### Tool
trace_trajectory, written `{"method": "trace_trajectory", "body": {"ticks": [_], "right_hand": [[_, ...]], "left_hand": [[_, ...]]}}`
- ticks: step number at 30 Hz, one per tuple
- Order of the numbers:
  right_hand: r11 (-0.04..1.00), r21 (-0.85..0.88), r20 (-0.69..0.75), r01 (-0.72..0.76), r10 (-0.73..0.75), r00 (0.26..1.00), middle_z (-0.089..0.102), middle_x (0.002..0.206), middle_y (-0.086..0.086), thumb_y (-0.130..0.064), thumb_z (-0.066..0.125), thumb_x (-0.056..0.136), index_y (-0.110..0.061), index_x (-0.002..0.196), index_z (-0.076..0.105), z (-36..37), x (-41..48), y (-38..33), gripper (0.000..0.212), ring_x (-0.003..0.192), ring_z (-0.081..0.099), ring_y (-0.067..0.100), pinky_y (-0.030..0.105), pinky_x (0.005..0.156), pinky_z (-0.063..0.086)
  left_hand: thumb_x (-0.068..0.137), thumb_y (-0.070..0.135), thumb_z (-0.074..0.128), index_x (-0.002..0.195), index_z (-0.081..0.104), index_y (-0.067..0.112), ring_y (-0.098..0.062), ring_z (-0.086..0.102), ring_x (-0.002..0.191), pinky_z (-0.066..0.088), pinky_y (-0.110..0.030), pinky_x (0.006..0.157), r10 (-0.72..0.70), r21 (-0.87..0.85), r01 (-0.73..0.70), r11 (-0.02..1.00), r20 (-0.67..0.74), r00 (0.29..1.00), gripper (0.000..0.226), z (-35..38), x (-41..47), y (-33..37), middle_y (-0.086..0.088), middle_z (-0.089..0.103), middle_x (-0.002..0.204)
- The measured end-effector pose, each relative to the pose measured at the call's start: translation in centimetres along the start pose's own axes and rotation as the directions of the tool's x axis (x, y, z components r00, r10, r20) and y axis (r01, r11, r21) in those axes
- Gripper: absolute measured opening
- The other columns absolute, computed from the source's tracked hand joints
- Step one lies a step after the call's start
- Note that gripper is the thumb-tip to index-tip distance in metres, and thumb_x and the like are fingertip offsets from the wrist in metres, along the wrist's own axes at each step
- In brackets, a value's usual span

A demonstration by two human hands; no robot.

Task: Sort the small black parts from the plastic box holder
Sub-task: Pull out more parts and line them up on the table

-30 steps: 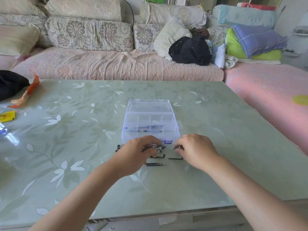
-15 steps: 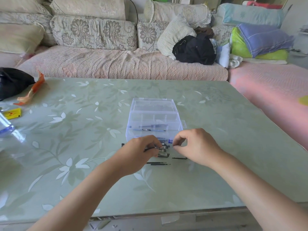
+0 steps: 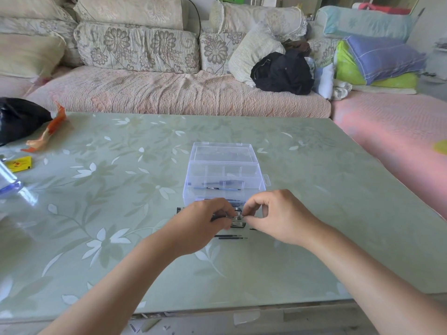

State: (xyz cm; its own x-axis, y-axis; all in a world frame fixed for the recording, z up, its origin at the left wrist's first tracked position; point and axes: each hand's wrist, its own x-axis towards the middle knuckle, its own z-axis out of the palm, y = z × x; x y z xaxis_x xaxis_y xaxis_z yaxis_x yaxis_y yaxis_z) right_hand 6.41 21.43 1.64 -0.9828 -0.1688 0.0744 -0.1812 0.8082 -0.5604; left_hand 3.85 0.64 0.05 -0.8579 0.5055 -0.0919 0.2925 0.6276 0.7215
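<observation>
I am looking down at the pale green, leaf-patterned glass surface [image 3: 121, 213], and both forearms are reaching in from 6 o'clock. The left hand [image 3: 203, 229] is curling its fingers round a thin black piece [image 3: 219, 217] whose tip is pointing toward 3 o'clock. The right hand [image 3: 280, 218] is pinching thumb against forefinger on the small black and silver parts [image 3: 238, 216] clustered between the two hands. I cannot tell which single part it is gripping. Two slim black rods [image 3: 229, 236] are lying side by side on the surface, just nearer than that cluster. Directly beyond the hands, at 12 o'clock, the clear plastic compartment box [image 3: 225, 175] is sitting with its lid lying open on the far side and a few dark pieces in its near compartments. Out at 10 o'clock a yellow packet [image 3: 19, 163], an orange wrapper [image 3: 48, 131] and a black bag [image 3: 17, 117] are resting near the surface's edge. Farther off, a floral cream sofa [image 3: 145, 93] is carrying a black garment [image 3: 283, 73] at 1 o'clock.
</observation>
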Motion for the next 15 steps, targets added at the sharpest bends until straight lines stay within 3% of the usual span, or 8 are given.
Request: {"method": "trace_trajectory", "body": {"ticks": [11,15], "right_hand": [[1.0,-0.003,0.008,0.004,-0.004,1.0,0.053,0.061,-0.041,-0.03,0.072,0.079,-0.032,0.081,0.072,-0.2,-0.2,-0.5,0.003,0.05,0.045,0.006,0.02,0.053,0.036],[1.0,-0.013,0.055,0.017,-0.016,0.998,0.049,0.054,-0.042,-0.025,0.07,0.083,-0.031,0.084,0.071,-0.3,-0.6,-1.2,0.007,0.047,0.05,0.002,0.015,0.05,0.031]], "left_hand": [[0.093,0.027,0.053,0.1,0.061,0.038,0.004,0.053,0.061,0.049,-0.023,0.069,-0.013,0.045,0.012,0.999,0.015,1.0,0.015,0.1,0.0,-0.2,0.018,0.069,0.086],[0.092,0.028,0.055,0.099,0.061,0.038,0.003,0.053,0.062,0.044,-0.018,0.064,-0.007,0.052,0.005,0.999,0.031,0.999,0.014,0.2,0.0,-0.1,0.015,0.07,0.087]]}}
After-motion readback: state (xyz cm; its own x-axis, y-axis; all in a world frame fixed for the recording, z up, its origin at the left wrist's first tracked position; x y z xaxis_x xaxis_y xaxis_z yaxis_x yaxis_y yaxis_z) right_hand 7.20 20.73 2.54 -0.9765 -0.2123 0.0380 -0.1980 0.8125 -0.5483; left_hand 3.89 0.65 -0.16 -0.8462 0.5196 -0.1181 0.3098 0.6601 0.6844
